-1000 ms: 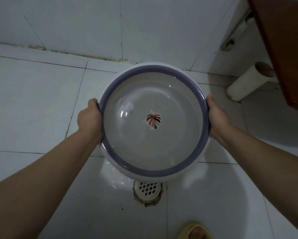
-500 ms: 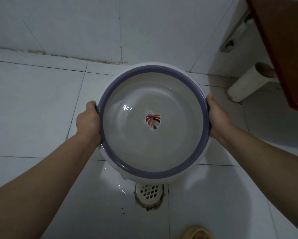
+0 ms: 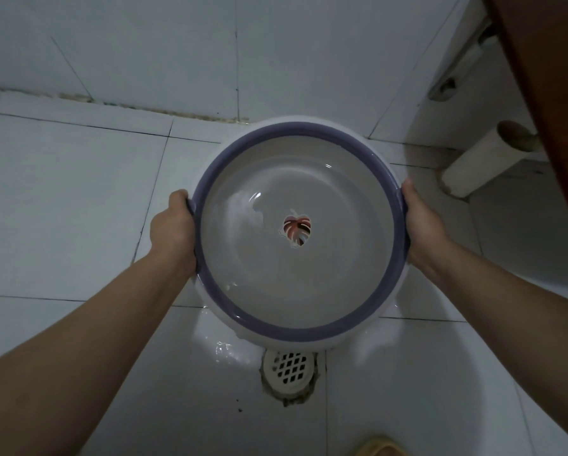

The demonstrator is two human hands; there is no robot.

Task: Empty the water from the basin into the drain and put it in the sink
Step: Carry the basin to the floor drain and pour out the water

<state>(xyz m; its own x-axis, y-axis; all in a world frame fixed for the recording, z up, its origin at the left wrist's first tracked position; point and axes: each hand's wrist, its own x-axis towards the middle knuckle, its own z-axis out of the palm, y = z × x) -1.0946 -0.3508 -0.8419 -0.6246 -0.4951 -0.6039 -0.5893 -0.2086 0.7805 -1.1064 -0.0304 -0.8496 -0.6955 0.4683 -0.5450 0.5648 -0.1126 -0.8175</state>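
Observation:
A round white basin (image 3: 335, 284) with a purple rim and a red leaf picture at its bottom is held above the tiled floor. It still holds clear water, which ripples inside. My left hand (image 3: 172, 227) grips its left rim and my right hand (image 3: 422, 222) grips its right rim. Just below the basin's near edge lies the round white floor drain (image 3: 289, 368), and the tile beside the drain is wet. No sink is in view.
A white pipe (image 3: 476, 159) lies at the right wall under a brown wooden door or cabinet (image 3: 545, 77). The tiled wall stands just beyond the basin. A yellow slipper (image 3: 379, 447) shows at the bottom edge.
The basin has stayed over the drain in both hands with little shift. The water inside has moved and more wet sheen shows on the tile beside the drain.

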